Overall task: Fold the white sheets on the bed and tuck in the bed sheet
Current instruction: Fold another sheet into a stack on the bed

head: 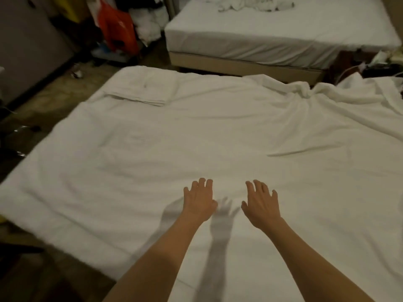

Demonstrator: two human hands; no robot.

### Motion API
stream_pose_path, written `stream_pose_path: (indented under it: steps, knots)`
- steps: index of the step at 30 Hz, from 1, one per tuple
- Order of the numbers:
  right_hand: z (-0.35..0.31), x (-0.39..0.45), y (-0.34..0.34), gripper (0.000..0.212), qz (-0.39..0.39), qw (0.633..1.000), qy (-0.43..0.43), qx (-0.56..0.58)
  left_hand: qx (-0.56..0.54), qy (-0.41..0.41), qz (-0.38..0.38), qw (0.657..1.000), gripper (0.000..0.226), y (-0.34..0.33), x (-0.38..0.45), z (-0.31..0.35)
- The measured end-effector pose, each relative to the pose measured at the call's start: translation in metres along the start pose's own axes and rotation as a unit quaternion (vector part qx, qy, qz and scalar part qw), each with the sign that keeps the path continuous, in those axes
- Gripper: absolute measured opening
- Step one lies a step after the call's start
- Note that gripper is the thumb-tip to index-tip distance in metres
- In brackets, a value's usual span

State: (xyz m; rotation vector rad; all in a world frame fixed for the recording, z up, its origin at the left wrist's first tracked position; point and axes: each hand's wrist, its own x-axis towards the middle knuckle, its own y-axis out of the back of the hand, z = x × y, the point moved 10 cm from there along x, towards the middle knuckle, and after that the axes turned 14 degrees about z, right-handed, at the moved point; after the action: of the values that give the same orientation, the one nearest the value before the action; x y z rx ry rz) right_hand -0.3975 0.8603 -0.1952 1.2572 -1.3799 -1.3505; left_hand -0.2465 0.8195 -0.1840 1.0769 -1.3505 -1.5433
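Observation:
A white bed sheet (152,153) covers the bed in front of me, mostly flat, with bunched wrinkles at its far right (316,99). A folded white sheet (144,90) lies at the far left corner of the bed. My left hand (199,200) and my right hand (260,203) reach out side by side, palms down over the near middle of the sheet. The fingers of both are spread and loosely bent, holding nothing. Their shadows fall on the sheet just beneath them.
A second bed (272,40) with a white cover stands beyond, with crumpled white cloth (250,4) on top. An orange plastic bag (117,29) and clutter sit on the floor at the far left. Brown floor (43,110) runs along the bed's left side.

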Motion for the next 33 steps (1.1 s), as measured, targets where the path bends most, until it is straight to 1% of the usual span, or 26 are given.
stream_pose_path:
  steps: [5, 8, 14, 18, 22, 25, 30, 33]
  knots:
    - [-0.146, 0.026, 0.013, 0.059, -0.004, 0.999, 0.045, 0.025, 0.001, 0.069, 0.03, 0.997, 0.058, 0.044, -0.007, -0.148]
    - [-0.223, 0.041, 0.014, 0.058, -0.005, 0.996, 0.077, 0.047, 0.001, 0.106, 0.039, 0.994, 0.056, 0.061, -0.014, -0.224]
    - [-0.365, 0.071, 0.009, 0.059, -0.019, 0.988, 0.142, 0.055, 0.002, 0.185, 0.058, 0.981, 0.054, 0.081, -0.031, -0.367]
    - [-0.452, 0.105, 0.011, 0.059, -0.017, 0.985, 0.165, 0.056, -0.002, 0.225, 0.045, 0.973, 0.054, 0.085, -0.032, -0.461]
    - [-0.535, 0.153, 0.007, 0.06, -0.012, 0.982, 0.177, 0.063, -0.007, 0.26, 0.023, 0.965, 0.054, 0.082, -0.014, -0.559]
    - [-0.595, 0.179, 0.0, 0.06, -0.013, 0.98, 0.19, 0.054, -0.029, 0.281, 0.023, 0.959, 0.055, 0.08, -0.004, -0.625]
    - [-0.701, 0.207, -0.021, 0.06, -0.017, 0.974, 0.222, 0.036, -0.024, 0.314, 0.012, 0.949, 0.056, 0.067, 0.001, -0.73]
    - [-0.765, 0.224, -0.037, 0.06, -0.02, 0.973, 0.228, 0.031, -0.024, 0.321, 0.004, 0.947, 0.057, 0.057, 0.005, -0.795]
